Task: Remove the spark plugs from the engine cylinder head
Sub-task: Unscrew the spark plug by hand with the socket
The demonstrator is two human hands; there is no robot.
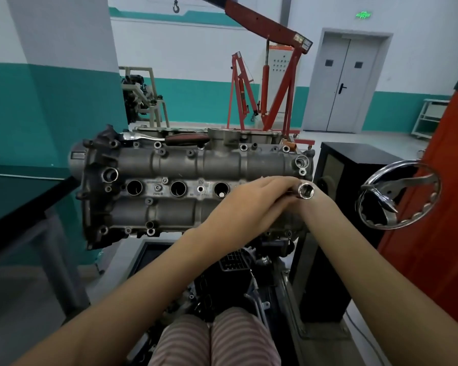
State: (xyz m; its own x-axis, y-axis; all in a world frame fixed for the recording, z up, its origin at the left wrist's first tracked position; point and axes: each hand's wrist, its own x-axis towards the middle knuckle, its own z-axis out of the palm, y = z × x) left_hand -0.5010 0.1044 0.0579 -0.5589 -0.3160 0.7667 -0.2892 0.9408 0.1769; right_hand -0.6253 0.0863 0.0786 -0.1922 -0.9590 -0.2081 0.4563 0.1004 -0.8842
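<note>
The grey cylinder head (169, 159) lies on a stand in front of me, with three open spark plug wells (178, 188) in a row. Something pale shows inside the third well (221, 194). Over the head's right end, my left hand (254, 204) lies across a chrome spark plug socket (306, 191), fingers wrapped over its dark shaft. The socket's open end faces me. My right hand (316, 207) sits just under the socket, and its fingers are hidden beneath my left hand. The fourth well is covered by my hands.
A chrome ratchet (140, 137) and a red-handled tool (185, 141) lie along the head's far edge. A chrome handwheel (399, 194) sticks out on the right, by a black cabinet (354, 165). A dark green table (24, 196) stands left, a red engine crane (273, 83) behind.
</note>
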